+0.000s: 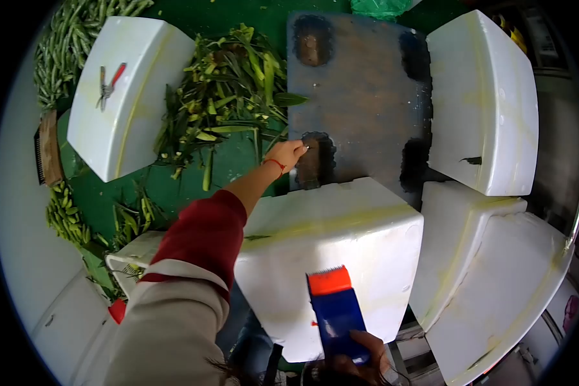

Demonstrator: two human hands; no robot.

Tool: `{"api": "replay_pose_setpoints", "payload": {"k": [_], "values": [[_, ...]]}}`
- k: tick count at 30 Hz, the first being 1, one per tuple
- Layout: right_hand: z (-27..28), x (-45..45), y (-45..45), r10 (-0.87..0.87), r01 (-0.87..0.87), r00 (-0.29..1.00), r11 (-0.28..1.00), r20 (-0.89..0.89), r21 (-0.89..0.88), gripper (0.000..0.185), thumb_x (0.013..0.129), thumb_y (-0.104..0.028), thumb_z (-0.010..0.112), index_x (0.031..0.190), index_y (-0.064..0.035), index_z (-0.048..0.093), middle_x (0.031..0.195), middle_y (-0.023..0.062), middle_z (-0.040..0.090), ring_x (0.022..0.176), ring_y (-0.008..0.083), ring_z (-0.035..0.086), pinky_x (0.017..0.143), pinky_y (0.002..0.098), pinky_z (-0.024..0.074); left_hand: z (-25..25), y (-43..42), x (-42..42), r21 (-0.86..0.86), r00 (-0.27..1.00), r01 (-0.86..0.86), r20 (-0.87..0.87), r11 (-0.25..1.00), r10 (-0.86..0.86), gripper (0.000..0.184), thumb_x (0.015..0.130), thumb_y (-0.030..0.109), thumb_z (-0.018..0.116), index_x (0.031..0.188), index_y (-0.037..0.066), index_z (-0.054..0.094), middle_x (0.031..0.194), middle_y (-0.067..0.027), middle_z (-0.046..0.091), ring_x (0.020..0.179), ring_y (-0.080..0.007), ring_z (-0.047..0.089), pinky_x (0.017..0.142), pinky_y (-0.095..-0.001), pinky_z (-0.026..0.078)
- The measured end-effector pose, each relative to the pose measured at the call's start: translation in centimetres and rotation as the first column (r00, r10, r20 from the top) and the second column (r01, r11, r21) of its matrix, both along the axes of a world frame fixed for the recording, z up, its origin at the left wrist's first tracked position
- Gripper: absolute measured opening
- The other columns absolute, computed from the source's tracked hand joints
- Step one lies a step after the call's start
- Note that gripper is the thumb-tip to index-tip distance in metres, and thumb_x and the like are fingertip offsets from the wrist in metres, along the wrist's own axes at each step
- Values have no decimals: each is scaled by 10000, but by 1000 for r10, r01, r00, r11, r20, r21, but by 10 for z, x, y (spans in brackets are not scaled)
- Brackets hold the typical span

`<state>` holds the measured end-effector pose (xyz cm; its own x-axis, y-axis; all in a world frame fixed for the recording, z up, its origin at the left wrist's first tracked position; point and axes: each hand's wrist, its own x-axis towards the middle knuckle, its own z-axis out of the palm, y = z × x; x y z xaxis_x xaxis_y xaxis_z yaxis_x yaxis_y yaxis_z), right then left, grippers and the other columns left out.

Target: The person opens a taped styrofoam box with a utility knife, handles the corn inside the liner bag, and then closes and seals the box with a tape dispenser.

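My left hand [287, 156] reaches forward over the near left corner of the dark metal platform [367, 96]. Its fingers are pinched together, and what they hold, if anything, is too small to make out. In my right hand [365, 360], low in the view, is a blue tape dispenser [338, 315] with an orange toothed head pointing away from me. The dispenser is above a white foam box [341, 231], which has yellowish tape along its edge. A red band circles my left wrist.
Taped foam boxes [489, 109] stand along the right. Pruning shears [110, 85] lie on a foam box [125, 45] at the left. Between that box and the platform is a heap of green leaves and stalks [231, 90]. Green pods [64, 51] are piled far left.
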<state>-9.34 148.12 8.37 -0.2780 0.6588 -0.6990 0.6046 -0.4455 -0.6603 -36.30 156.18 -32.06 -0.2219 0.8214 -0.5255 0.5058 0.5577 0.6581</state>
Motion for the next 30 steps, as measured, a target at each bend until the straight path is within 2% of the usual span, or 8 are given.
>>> {"api": "replay_pose_setpoints", "payload": {"k": [4, 12, 15, 19, 20, 23, 28, 30], "values": [[-37, -14, 6, -71, 70, 998, 993, 0, -93, 455, 815, -115, 660, 1233, -40, 495, 1106, 191, 573, 936, 257, 606, 842, 374, 482, -64, -18, 39, -127, 980, -112, 149, 986, 131, 326, 942, 317, 470, 801, 32, 544, 723, -133, 569, 672, -310, 560, 631, -406, 438], [-62, -7, 9, -74, 78, 996, 993, 55, -85, 404, 821, -94, 658, 1193, -33, 514, 1044, 176, 596, 903, 236, 608, 810, 359, 489, -118, -59, 89, -215, 923, 252, 345, 944, -168, 329, 920, 365, 489, 949, 50, 582, 972, -158, 609, 905, -342, 585, 806, -415, 455], [-66, -5, 9, -83, 88, 995, 993, 61, -82, 384, 824, -86, 658, 1178, -30, 521, 1021, 171, 604, 891, 229, 609, 798, 353, 491, -120, -45, 97, -524, 976, 216, 122, 824, -178, 429, 901, 388, 497, 1142, 35, 534, 1112, -195, 599, 1012, -388, 569, 913, -408, 436], [-63, -2, 5, -79, 83, 995, 994, 64, -66, 359, 826, -76, 657, 1158, -27, 530, 990, 163, 615, 875, 218, 611, 782, 346, 495, -114, -47, 104, -167, 933, 333, 199, 928, -299, 544, 917, 387, 461, 1291, 1, 375, 1257, -240, 487, 1191, -378, 459, 1003, -407, 369], [-66, -1, 6, -83, 87, 994, 994, 65, -61, 352, 827, -73, 657, 1153, -26, 532, 982, 162, 618, 871, 216, 611, 778, 344, 496, -109, -42, 103, -21, 720, 575, 487, 818, -494, 566, 943, 415, 380, 1304, -19, 339, 1352, -238, 375, 1243, -367, 395, 1045, -394, 313], [-66, 0, 0, -83, 84, 995, 996, 56, -15, 333, 829, -65, 657, 1138, -23, 540, 959, 156, 627, 859, 208, 612, 767, 339, 498, -4, -25, 86, -278, 685, 517, 702, 809, -196, 679, 963, 434, 322, 1419, -46, 169, 1486, -231, 168, 1396, -320, 140, 1134, -366, 143], [-66, 11, -8, -212, 218, 976, 958, 49, -188, 323, 810, -53, 678, 1107, -14, 560, 889, 146, 647, 804, 182, 619, 712, 318, 507, 83, -33, 73, -125, 605, 651, 681, 749, -412, 681, 981, 423, 249, 1428, -65, 91, 1504, -238, 73, 1415, -290, 38, 1146, -361, 58], [-72, 15, -7, -67, 72, 997, 990, 44, -121, 326, 787, -46, 691, 1089, -15, 574, 859, 149, 652, 762, 173, 625, 682, 305, 506, 101, -48, 72, -23, 603, 628, 647, 778, -467, 627, 995, 363, 257, 1430, -62, 104, 1507, -229, 75, 1415, -289, 50, 1144, -360, 59]]}}
